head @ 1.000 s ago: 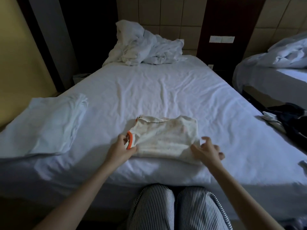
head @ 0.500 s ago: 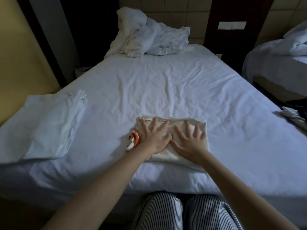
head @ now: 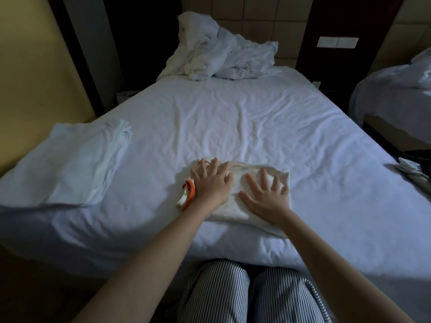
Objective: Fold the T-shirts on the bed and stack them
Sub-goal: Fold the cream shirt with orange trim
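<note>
On bed (head: 256, 117): 1 tee (head: 229, 214), 2 hands (head: 211, 185) (head: 268, 198).

Folded T-shirt (head: 238, 197): middle covered by left hand (head: 211, 185) & right hand (head: 265, 198), both flat w/ fingers spread, so any print on the cloth can't be read. Orange trim (head: 189, 194) partly behind the left wrist. Bed (head: 233, 117) runs out of frame at left & right. Second bed (head: 396, 89) cut by right edge, likewise a dark heap (head: 422, 156) (too dim to tell what). Wall plate (head: 337, 42) too small to make out. Box (head: 126, 97) by the bed's far-left corner sits in shadow. Striped trousers (head: 233, 297) cut off at bottom.
</note>
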`<state>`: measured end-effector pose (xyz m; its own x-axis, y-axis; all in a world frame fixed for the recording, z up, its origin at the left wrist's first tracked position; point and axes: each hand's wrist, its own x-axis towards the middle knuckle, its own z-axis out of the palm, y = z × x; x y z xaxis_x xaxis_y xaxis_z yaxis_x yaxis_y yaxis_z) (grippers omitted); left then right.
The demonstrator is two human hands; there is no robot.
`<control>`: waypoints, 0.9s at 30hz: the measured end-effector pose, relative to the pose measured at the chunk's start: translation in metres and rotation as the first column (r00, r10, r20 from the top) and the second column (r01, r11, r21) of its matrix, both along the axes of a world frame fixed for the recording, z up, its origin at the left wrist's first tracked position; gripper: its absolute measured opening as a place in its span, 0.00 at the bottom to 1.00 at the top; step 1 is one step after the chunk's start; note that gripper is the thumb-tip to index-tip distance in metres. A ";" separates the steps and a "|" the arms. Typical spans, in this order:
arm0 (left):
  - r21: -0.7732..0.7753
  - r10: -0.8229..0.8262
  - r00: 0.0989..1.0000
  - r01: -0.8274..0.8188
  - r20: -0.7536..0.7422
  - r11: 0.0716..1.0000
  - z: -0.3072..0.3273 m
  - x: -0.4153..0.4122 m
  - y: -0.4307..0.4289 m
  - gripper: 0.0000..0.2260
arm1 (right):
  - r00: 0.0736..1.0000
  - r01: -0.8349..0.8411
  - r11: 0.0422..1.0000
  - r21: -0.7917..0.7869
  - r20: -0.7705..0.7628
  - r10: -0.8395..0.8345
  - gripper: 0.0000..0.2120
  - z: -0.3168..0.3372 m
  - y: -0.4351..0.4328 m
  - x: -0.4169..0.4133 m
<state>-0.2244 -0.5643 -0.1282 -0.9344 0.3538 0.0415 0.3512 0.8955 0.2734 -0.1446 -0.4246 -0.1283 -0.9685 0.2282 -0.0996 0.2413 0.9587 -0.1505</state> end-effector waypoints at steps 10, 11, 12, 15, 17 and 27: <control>0.476 -0.027 0.995 0.068 -0.092 0.877 -0.019 0.133 -0.051 0.21 | 0.998 -0.046 0.997 0.067 -0.046 0.049 0.23 0.020 0.001 -0.002; 0.603 0.007 0.997 -0.051 0.076 0.796 -0.008 0.144 -0.053 0.19 | 0.990 -0.103 0.983 0.153 -0.081 0.117 0.22 0.025 0.002 -0.006; 0.695 0.018 0.962 -0.210 0.272 0.688 0.002 0.148 -0.052 0.18 | 0.974 -0.167 0.962 0.215 -0.118 0.195 0.22 0.031 0.002 -0.012; 0.647 -0.072 0.665 -0.688 0.744 0.329 0.015 0.138 -0.035 0.15 | 0.931 -0.283 0.943 0.178 -0.184 0.314 0.24 0.044 -0.005 -0.039; 0.575 -0.176 0.552 -0.806 0.815 0.139 0.012 0.127 -0.024 0.13 | 0.957 -0.250 0.967 0.051 -0.135 0.255 0.29 0.041 -0.009 -0.054; 0.735 0.266 0.694 -0.670 0.669 -0.101 -0.001 0.104 0.034 0.32 | 0.990 -0.070 0.993 0.096 -0.118 0.082 0.35 0.016 -0.017 -0.055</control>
